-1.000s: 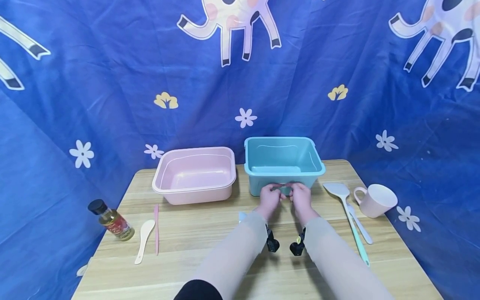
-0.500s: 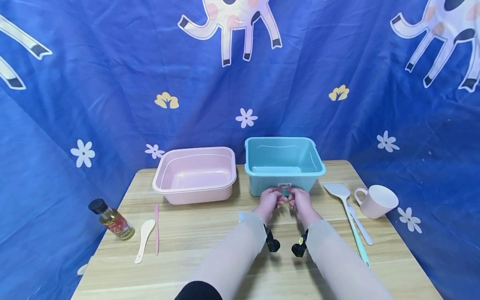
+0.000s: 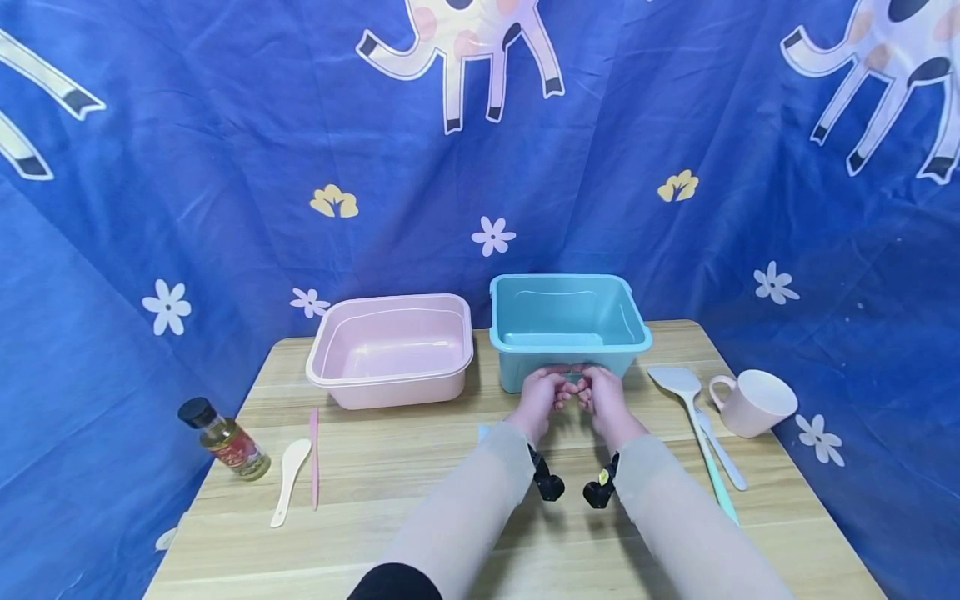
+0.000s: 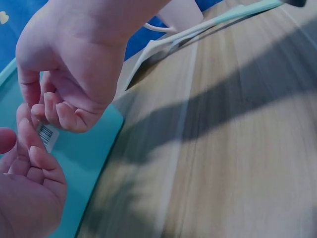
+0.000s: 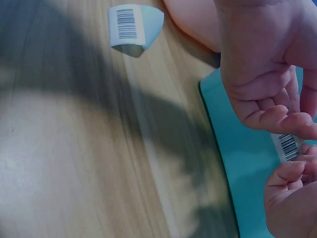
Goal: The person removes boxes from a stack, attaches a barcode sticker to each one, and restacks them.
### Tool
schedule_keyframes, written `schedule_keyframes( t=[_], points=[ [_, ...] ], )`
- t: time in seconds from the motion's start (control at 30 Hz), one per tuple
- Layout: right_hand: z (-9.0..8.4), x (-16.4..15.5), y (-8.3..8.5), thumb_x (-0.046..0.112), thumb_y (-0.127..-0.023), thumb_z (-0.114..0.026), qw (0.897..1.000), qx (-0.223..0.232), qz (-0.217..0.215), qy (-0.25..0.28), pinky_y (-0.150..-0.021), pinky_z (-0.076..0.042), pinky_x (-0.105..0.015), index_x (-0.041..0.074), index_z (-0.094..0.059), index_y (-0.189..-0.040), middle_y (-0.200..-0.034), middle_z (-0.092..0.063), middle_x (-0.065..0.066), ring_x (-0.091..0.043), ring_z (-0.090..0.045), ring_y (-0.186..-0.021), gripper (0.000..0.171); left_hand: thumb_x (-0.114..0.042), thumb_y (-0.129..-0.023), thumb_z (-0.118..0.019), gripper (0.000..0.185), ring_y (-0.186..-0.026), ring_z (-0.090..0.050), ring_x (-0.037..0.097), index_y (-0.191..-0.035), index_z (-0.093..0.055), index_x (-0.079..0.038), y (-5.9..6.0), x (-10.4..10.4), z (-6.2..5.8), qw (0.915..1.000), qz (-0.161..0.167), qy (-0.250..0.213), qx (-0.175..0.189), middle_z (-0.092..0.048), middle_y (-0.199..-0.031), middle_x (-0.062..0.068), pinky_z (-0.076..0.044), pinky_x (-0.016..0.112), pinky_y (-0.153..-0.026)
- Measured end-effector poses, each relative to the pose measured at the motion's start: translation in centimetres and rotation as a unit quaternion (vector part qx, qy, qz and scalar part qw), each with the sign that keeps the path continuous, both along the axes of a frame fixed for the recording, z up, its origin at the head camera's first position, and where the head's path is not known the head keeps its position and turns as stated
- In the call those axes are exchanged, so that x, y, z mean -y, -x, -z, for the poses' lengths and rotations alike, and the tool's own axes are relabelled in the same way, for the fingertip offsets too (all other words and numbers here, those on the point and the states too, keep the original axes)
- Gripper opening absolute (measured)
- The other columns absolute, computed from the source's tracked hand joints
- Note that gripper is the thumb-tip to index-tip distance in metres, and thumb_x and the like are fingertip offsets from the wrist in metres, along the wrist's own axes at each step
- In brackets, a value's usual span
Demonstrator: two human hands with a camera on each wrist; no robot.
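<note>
Both hands are at the front wall of the teal bin (image 3: pixel 517 365), on either side of a white barcode label (image 5: pixel 286 147). My left hand (image 3: pixel 540 397) has its fingertips at the label's left side, the lower fingers loosely curled. From the other side my right hand (image 3: pixel 604 398) touches the label too, its lower fingers bent. The two index fingers nearly meet over the label in the head view and hide most of it. The label lies flat against the wall in the wrist views; neither hand visibly pinches it.
Left of the teal bin is a pink basin (image 3: pixel 397 395). A pale blue piece with a barcode (image 5: pixel 128 25) lies on the table. Oil bottle (image 3: pixel 236 448), spoon (image 3: pixel 288 475) and pink knife (image 3: pixel 314 458) are left; spatula (image 3: pixel 708 458), pale knife (image 3: pixel 726 458) and mug (image 3: pixel 761 404) right.
Half a second ago both hands sat slightly lower, with the label showing above the fingers. Now the fingers have moved back up over it. The bin has stayed in place.
</note>
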State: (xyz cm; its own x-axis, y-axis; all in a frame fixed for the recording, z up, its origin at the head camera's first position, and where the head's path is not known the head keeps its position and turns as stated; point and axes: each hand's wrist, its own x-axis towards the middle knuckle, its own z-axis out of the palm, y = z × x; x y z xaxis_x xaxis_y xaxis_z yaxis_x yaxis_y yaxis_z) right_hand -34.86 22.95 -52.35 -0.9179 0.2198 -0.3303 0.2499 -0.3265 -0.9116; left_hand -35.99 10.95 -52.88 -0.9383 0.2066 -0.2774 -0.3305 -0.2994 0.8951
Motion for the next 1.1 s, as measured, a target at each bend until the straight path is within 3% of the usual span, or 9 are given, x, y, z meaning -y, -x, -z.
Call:
schedule_keyframes(
  t=[0.37, 0.5, 0.57, 0.63, 0.73, 0.83, 0.93, 1.03, 1.1],
  points=[
    [0.3, 0.7, -0.5, 0.010, -0.100, -0.041, 0.999, 0.016, -0.030, -0.008, -0.045, -0.034, -0.018, -0.006, -0.050, -0.132, -0.069, -0.049, 0.001, -0.004, -0.039, -0.046, 0.037, -0.002, -0.092, -0.050, 0.042, -0.058, -0.054, 0.008, -0.134, -0.054, 0.002, -0.5, 1.6, 0.2, 0.9993, 0.019, 0.028, 0.015, -0.067, -0.077, 0.006, -0.038, 0.019, -0.053],
    [0.5, 0.8, -0.6, 0.015, -0.103, -0.039, 0.998, 0.028, -0.051, 0.005, -0.044, -0.034, -0.017, -0.006, -0.048, -0.134, -0.067, -0.050, 0.002, -0.004, -0.039, -0.045, 0.039, -0.009, -0.096, -0.051, 0.037, -0.057, -0.054, 0.008, -0.131, -0.057, 0.001, -0.4, 2.0, 0.5, 0.9986, 0.028, 0.038, 0.022, -0.066, -0.075, 0.005, -0.037, 0.020, -0.052],
    [0.6, 1.0, -0.7, 0.020, -0.105, -0.038, 0.998, 0.036, -0.060, 0.002, -0.044, -0.033, -0.018, -0.005, -0.053, -0.124, -0.065, -0.049, 0.003, -0.004, -0.039, -0.045, 0.035, -0.016, -0.097, -0.054, 0.030, -0.055, -0.052, 0.008, -0.120, -0.062, 0.002, -0.5, 2.3, 0.5, 0.9982, 0.031, 0.047, 0.023, -0.064, -0.070, 0.003, -0.037, 0.020, -0.051],
    [0.7, 1.2, -0.8, 0.025, -0.105, -0.040, 0.997, 0.037, -0.062, -0.016, -0.043, -0.033, -0.019, -0.001, -0.057, -0.103, -0.061, -0.048, 0.004, -0.005, -0.038, -0.044, 0.031, -0.021, -0.096, -0.057, 0.023, -0.052, -0.050, 0.007, -0.100, -0.064, 0.000, -0.5, 2.7, 0.5, 0.9974, 0.028, 0.065, 0.012, -0.060, -0.065, 0.001, -0.037, 0.019, -0.048],
    [0.6, 1.9, -1.2, 0.022, -0.102, -0.048, 0.994, 0.019, -0.062, -0.087, -0.044, -0.032, -0.022, 0.011, -0.047, -0.072, -0.055, -0.042, 0.004, -0.007, -0.036, -0.043, 0.032, -0.014, -0.091, -0.060, 0.020, -0.051, -0.048, 0.009, -0.072, -0.056, -0.007, -0.7, 4.2, 0.0, 0.9936, 0.013, 0.109, -0.024, -0.055, -0.060, 0.001, -0.038, 0.020, -0.048],
    [0.7, 2.7, -1.7, 0.008, -0.093, -0.054, 0.986, 0.005, -0.056, -0.159, -0.046, -0.032, -0.025, 0.016, -0.035, -0.061, -0.051, -0.036, 0.004, -0.009, -0.034, -0.043, 0.038, -0.002, -0.086, -0.057, 0.028, -0.054, -0.050, 0.011, -0.063, -0.045, -0.013, -0.9, 6.4, -0.4, 0.9857, -0.013, 0.158, -0.057, -0.055, -0.062, 0.003, -0.041, 0.022, -0.051],
    [1.1, 3.7, -2.3, -0.003, -0.086, -0.051, 0.980, 0.013, -0.074, -0.186, -0.047, -0.033, -0.025, 0.012, -0.040, -0.066, -0.055, -0.038, 0.001, -0.009, -0.036, -0.044, 0.028, 0.005, -0.084, -0.054, 0.026, -0.057, -0.053, 0.013, -0.068, -0.044, -0.012, -1.1, 8.9, -0.5, 0.9776, -0.042, 0.196, -0.065, -0.056, -0.066, 0.005, -0.045, 0.024, -0.055],
    [1.9, 4.7, -3.1, -0.007, -0.084, -0.052, 0.975, 0.044, -0.131, -0.175, -0.047, -0.041, -0.023, 0.003, -0.050, -0.085, -0.064, -0.049, -0.004, -0.010, -0.044, -0.047, 0.010, 0.008, -0.080, -0.055, 0.018, -0.061, -0.057, 0.015, -0.076, -0.048, -0.008, -1.4, 11.0, 0.0, 0.9689, -0.060, 0.232, -0.061, -0.058, -0.072, 0.008, -0.049, 0.025, -0.057],
    [2.5, 5.3, -3.7, -0.006, -0.085, -0.054, 0.968, 0.066, -0.173, -0.167, -0.049, -0.047, -0.023, -0.004, -0.054, -0.100, -0.071, -0.057, -0.009, -0.012, -0.052, -0.052, 0.015, 0.008, -0.078, -0.056, 0.013, -0.061, -0.058, 0.018, -0.079, -0.051, -0.004, -1.8, 12.0, 0.5, 0.9609, -0.061, 0.263, -0.062, -0.058, -0.074, 0.008, -0.050, 0.026, -0.056]
  ],
)
